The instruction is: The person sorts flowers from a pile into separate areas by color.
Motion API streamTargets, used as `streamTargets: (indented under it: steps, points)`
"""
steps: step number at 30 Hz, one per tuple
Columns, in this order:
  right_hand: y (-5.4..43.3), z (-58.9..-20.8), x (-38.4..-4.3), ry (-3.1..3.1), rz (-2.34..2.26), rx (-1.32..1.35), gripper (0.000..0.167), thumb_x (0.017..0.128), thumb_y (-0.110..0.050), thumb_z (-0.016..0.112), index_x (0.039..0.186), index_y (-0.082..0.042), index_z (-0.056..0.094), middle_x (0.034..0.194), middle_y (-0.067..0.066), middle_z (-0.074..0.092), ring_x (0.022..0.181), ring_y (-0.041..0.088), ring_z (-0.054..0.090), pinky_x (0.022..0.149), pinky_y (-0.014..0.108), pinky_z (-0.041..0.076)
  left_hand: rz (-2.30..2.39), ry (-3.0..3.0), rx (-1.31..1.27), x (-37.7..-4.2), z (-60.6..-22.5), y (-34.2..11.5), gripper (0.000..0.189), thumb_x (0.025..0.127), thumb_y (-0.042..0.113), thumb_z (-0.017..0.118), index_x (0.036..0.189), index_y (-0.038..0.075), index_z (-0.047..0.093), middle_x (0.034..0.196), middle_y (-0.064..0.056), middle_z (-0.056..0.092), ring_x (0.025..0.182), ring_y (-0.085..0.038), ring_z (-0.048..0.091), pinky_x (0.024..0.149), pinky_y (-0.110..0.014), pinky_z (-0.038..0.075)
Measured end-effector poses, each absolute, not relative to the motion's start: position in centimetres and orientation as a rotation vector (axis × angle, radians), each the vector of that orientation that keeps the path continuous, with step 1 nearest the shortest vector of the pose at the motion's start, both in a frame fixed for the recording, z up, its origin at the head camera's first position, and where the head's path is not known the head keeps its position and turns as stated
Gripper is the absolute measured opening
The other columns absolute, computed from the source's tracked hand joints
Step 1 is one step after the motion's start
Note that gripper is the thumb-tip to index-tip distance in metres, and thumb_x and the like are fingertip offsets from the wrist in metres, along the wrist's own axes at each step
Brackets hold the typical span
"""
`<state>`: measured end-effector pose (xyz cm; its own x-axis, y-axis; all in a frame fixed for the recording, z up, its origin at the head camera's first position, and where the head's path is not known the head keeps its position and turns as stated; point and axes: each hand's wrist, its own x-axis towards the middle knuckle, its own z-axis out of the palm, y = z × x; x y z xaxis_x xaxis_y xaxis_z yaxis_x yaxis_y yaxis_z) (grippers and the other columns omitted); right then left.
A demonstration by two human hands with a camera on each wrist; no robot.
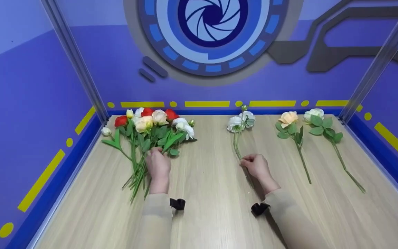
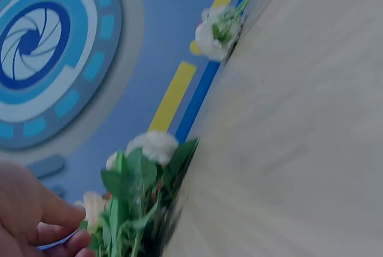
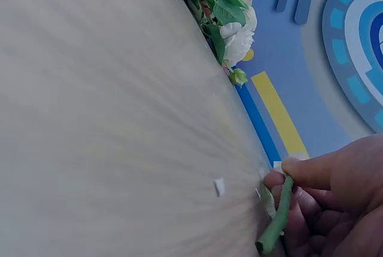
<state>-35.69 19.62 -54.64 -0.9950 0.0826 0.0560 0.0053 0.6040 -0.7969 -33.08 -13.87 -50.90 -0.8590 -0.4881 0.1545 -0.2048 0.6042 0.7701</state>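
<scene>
Pinching hand: right hand [image 1: 258, 168], with thumb and forefinger clamped on the slim green stem [image 3: 281, 215] of a white flower [image 1: 235, 123] that has two ruffled blooms and a small pale green bud [image 1: 244, 108] at its tip.
Held flower: right of the table's middle, blooms close to the back wall, stem running toward the person past the fingers; the right wrist view shows the cut end just below the hand.
Hand at the bunch: left hand [image 1: 159, 166], over the right side of the stems, fingers bent and thumb near them; I cannot tell whether it is clamped on a stem.
Bunch: a thick gathering of red, white, cream and peach flowers [image 1: 144, 123] with green leaves, on the table's left, heads toward the wall, slender stems fanning toward the person.
Left edge of bunch: a closed white flower [image 1: 106, 131] with broad green leaves.
Loose on the right: a peach rose [image 1: 288, 119] and, near it, a greenish-white rose [image 1: 314, 114], both leafy, stems slanting down to the right.
Tabletop: pale wood-grain table [image 1: 206, 166]; the right wrist view shows a small white scrap [image 3: 219, 187].
Backdrop: purple-blue wall [image 1: 109, 55] with yellow dashes [image 1: 207, 103].
Cuffs: beige sleeves [image 1: 157, 221], each with a small black device [image 1: 178, 204].
</scene>
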Motion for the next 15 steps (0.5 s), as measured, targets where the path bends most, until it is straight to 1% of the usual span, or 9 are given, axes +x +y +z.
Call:
streamTargets:
  steps: [3,8,11,15]
  points:
    - [19.6,-54.6,-35.7,-2.736,1.335,-0.079,0.017,0.092,-0.011,0.072,0.100,0.003,0.078,0.092,0.014,0.078,0.079,0.017,0.066,0.069,0.026,0.050,-1.005,-2.481,0.638,-33.0,-51.1,-15.4,0.028,0.100,0.007,0.060,0.126,-0.005,0.061,0.126,-0.030,0.059,0.123,-0.049,0.051,0.106,-0.054,0.042]
    - [19.6,-54.7,-35.7,-2.719,1.288,-0.073,0.015,0.091,-0.012,0.075,0.097,0.001,0.079,0.093,0.014,0.078,0.083,0.020,0.068,0.073,0.028,0.051,-0.917,-2.561,0.740,-32.9,-51.6,-17.0,0.037,0.096,0.003,0.058,0.132,-0.009,0.053,0.135,-0.037,0.051,0.125,-0.054,0.047,0.104,-0.060,0.042]
    - [19.6,-54.8,-35.7,-2.713,1.284,-0.069,0.015,0.091,-0.013,0.075,0.095,0.001,0.079,0.092,0.014,0.078,0.082,0.020,0.067,0.072,0.028,0.051,-0.890,-2.645,0.789,-32.8,-52.0,-17.5,0.041,0.098,0.003,0.055,0.136,-0.009,0.048,0.138,-0.038,0.050,0.128,-0.054,0.046,0.105,-0.063,0.041]
    - [19.7,-54.8,-35.7,-2.727,1.290,-0.060,0.015,0.092,-0.012,0.074,0.096,0.001,0.078,0.092,0.014,0.077,0.081,0.020,0.067,0.071,0.028,0.051,-0.852,-2.681,0.801,-32.8,-52.2,-18.0,0.039,0.101,0.001,0.049,0.139,-0.009,0.046,0.136,-0.034,0.057,0.123,-0.051,0.052,0.102,-0.059,0.040]
